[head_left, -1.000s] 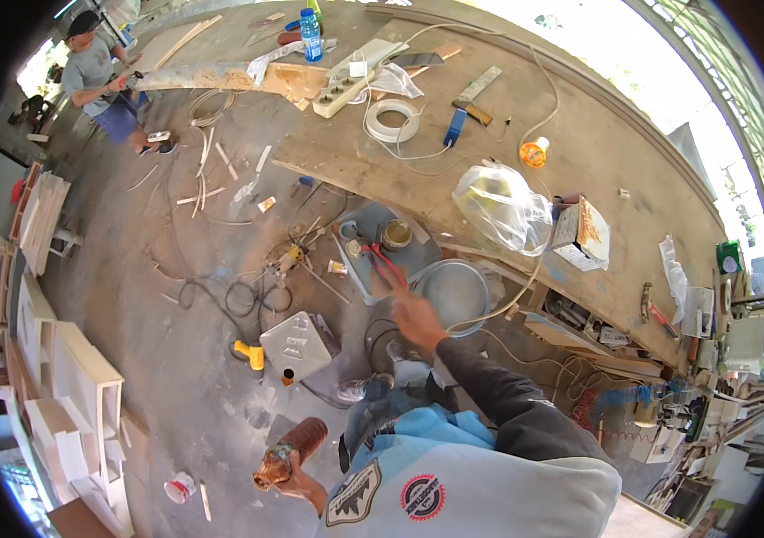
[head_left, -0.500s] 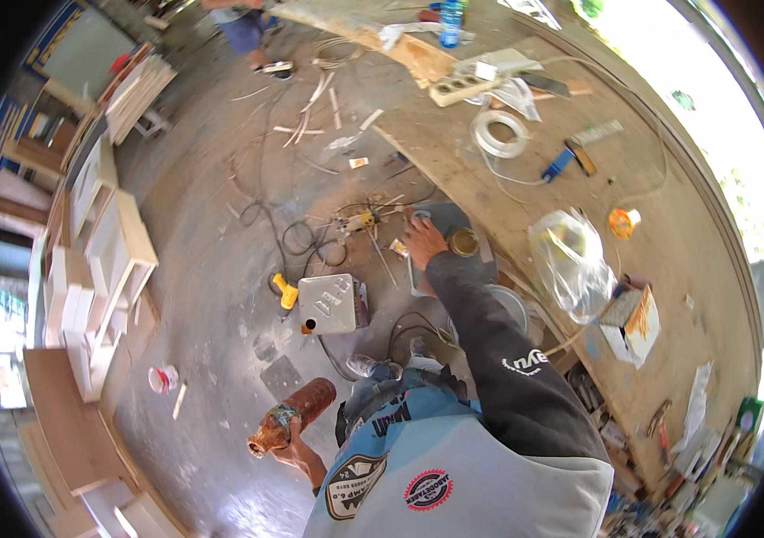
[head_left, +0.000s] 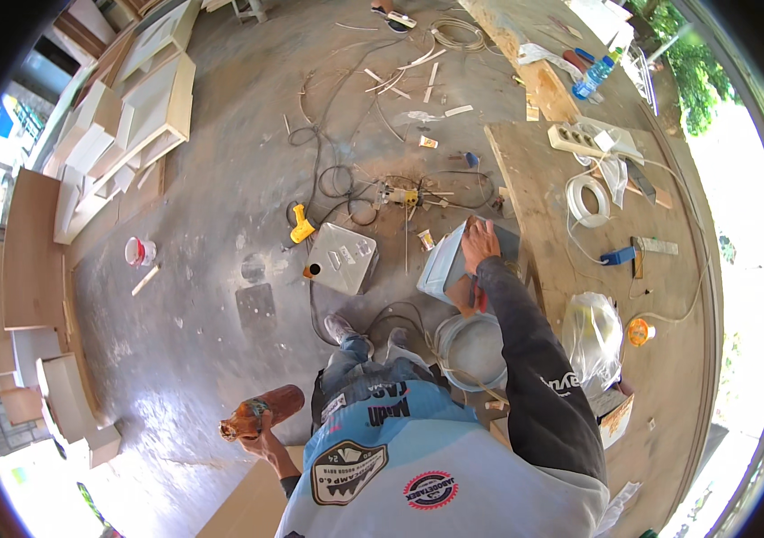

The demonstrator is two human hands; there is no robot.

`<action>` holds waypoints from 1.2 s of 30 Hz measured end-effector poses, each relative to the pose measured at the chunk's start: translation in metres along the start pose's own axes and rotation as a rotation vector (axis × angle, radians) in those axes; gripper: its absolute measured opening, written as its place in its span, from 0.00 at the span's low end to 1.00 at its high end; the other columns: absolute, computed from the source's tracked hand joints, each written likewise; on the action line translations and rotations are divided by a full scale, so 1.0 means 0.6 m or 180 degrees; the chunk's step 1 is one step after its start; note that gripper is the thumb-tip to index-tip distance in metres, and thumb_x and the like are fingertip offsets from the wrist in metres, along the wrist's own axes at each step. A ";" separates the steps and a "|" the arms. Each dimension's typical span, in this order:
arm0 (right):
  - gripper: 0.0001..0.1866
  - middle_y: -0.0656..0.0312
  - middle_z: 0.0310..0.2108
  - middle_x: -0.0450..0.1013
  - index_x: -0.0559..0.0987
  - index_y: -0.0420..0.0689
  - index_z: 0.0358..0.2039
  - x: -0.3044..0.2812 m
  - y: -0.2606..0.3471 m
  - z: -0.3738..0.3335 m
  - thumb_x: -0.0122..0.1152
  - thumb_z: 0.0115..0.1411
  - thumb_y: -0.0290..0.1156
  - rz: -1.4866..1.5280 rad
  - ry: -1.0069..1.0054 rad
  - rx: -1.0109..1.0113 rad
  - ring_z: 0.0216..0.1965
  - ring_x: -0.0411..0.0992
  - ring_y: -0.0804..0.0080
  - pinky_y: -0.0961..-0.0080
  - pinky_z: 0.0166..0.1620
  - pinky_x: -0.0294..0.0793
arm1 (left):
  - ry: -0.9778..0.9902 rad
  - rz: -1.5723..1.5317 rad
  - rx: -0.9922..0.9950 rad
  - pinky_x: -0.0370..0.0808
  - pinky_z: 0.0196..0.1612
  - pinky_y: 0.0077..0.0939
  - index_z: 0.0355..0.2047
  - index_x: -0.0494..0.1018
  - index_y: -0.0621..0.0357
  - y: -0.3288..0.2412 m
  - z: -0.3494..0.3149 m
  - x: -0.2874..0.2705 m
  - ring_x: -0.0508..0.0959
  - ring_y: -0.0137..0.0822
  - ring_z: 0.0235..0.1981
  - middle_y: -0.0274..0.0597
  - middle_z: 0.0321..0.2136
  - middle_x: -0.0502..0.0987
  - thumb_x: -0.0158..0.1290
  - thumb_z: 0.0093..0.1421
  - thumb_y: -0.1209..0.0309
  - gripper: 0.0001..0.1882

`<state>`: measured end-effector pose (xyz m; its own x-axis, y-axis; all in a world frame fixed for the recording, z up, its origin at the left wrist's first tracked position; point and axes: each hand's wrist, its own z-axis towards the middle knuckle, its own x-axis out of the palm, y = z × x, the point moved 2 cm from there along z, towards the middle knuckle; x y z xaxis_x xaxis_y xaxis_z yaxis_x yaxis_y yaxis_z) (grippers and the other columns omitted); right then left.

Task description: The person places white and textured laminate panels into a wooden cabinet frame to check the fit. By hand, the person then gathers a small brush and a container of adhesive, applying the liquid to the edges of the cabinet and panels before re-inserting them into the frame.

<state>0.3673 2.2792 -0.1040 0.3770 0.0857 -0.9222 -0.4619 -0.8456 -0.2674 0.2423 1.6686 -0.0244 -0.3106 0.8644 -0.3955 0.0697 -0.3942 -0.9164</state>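
Low at the left, my left hand (head_left: 262, 439) is wrapped around a reddish-brown stained bottle (head_left: 280, 405) lying nearly level. Its ragged, crusted end points left. My right hand (head_left: 480, 246) grips the upper edge of a light blue-grey rectangular can (head_left: 443, 271), which leans over so that a broad side shows. Brown stain marks the can near my wrist. Part of the can is hidden behind my hand and dark sleeve. A round pale bucket (head_left: 473, 351) stands just below the can, by my right forearm.
A metal can (head_left: 343, 258) with a dark round opening stands on the floor, beside a yellow power tool (head_left: 301, 224) and loose cables. The wooden workbench (head_left: 534, 193) on the right bears a white coil (head_left: 588, 201) and a plastic bag (head_left: 592, 336). Cabinet frames (head_left: 153, 103) stand at the left.
My view has turned, shifting the room around. The blue-grey can has gone from upright to tilted under my right hand. My left hand still holds the bottle.
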 end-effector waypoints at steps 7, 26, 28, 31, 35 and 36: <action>0.34 0.53 0.50 0.70 0.78 0.38 0.47 -0.013 0.005 -0.019 0.68 0.42 0.47 0.0078 -0.0248 -0.0176 0.58 0.61 0.60 0.50 0.65 0.47 | -0.0136 0.0400 -0.0327 0.74 0.54 0.35 0.55 0.68 0.70 0.006 0.004 -0.011 0.76 0.41 0.49 0.50 0.48 0.75 0.70 0.42 0.72 0.39; 0.22 0.52 0.46 0.72 0.83 0.46 0.36 -0.018 -0.014 0.045 0.64 0.45 0.49 0.0515 0.0143 -0.0790 0.47 0.71 0.54 0.53 0.58 0.57 | 0.0347 0.0063 -0.0367 0.74 0.52 0.33 0.50 0.71 0.73 -0.015 0.089 0.059 0.78 0.39 0.46 0.50 0.46 0.77 0.68 0.48 0.76 0.30; 0.21 0.52 0.45 0.71 0.83 0.45 0.34 -0.012 -0.016 0.046 0.63 0.46 0.48 0.0454 0.0408 -0.0796 0.46 0.71 0.52 0.54 0.55 0.62 | 0.0388 0.0064 -0.0353 0.75 0.52 0.33 0.50 0.71 0.73 -0.016 0.092 0.063 0.78 0.39 0.46 0.50 0.45 0.77 0.68 0.47 0.75 0.30; 0.16 0.52 0.44 0.71 0.83 0.46 0.31 -0.022 -0.015 0.060 0.64 0.47 0.45 0.0633 0.0638 -0.0745 0.44 0.72 0.52 0.55 0.49 0.68 | 0.0370 0.0280 -0.0282 0.75 0.51 0.33 0.49 0.72 0.74 -0.014 0.101 0.066 0.78 0.38 0.45 0.50 0.44 0.78 0.70 0.46 0.73 0.31; 0.08 0.52 0.44 0.70 0.81 0.47 0.26 -0.050 -0.001 0.102 0.68 0.48 0.37 0.1986 0.0204 -0.0842 0.46 0.71 0.53 0.58 0.46 0.70 | 0.0226 0.0609 -0.0333 0.76 0.49 0.32 0.46 0.74 0.74 -0.002 0.115 0.062 0.79 0.37 0.43 0.49 0.42 0.79 0.71 0.43 0.71 0.31; 0.07 0.52 0.43 0.70 0.81 0.48 0.25 -0.053 0.015 0.110 0.69 0.48 0.35 0.2341 -0.0185 -0.0950 0.46 0.71 0.54 0.58 0.46 0.70 | 0.0151 0.0679 -0.0364 0.76 0.48 0.31 0.45 0.74 0.74 -0.002 0.122 0.063 0.79 0.37 0.42 0.49 0.41 0.79 0.72 0.42 0.71 0.31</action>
<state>0.2981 2.3035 -0.0958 0.0127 -0.5292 -0.8484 -0.3384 -0.8007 0.4943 0.1609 1.6787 -0.0337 -0.2327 0.7801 -0.5807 0.2365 -0.5338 -0.8118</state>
